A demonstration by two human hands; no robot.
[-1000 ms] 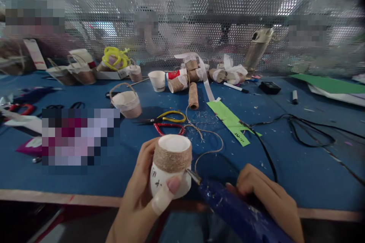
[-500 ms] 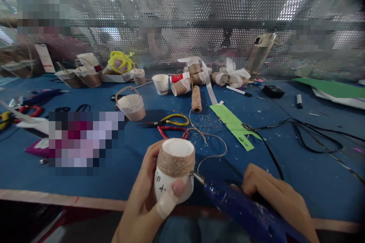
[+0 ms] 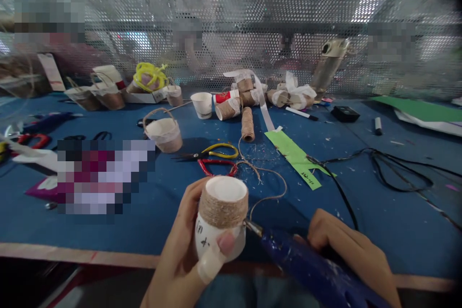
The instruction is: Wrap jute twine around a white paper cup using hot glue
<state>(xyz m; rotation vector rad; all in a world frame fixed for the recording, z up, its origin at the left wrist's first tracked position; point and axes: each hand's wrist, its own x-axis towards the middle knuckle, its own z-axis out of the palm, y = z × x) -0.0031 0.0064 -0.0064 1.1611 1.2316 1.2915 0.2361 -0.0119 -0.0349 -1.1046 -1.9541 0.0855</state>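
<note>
Blue table (image 3: 144, 221), perforated screen (image 3: 231, 5) behind. Cup (image 3: 213, 234) held above the near edge (image 3: 90, 255), left hand (image 3: 184, 250) clamped around its side; right hand (image 3: 346, 250) closed on glue gun (image 3: 306, 264), nozzle (image 3: 253, 228) at the twine's (image 3: 224, 212) lower edge. Cup judged light, crushable; hold low, gently, clear of nozzle.
</note>
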